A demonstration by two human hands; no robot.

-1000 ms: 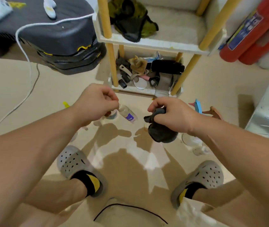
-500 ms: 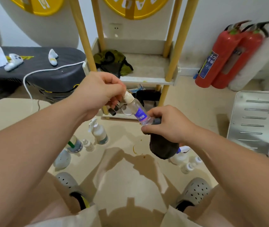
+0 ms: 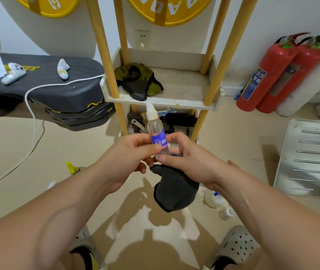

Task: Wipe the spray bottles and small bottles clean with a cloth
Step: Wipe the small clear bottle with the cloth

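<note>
1. The small spray bottle (image 3: pixel 156 134) stands upright at the centre of the frame, lifted in front of the shelf (image 3: pixel 161 103), likely so its whole body can be reached and checked
2. The left hand (image 3: pixel 128 155) has its grip clamped on the bottle's lower half, fingertips pinching beside the label, which steadies it for wiping
3. The right hand (image 3: pixel 187 157) has its grip closed on the dark cloth (image 3: pixel 174 191), which hangs below the palm, while its thumb meets the bottle's base, so the cloth sits ready just under the bottle
4. The bottle is clear plastic with a white nozzle cap and a blue label; whether it carries any dirt is too fine to tell
5. More bottles (image 3: pixel 224 210) wait on the floor at lower right
</note>
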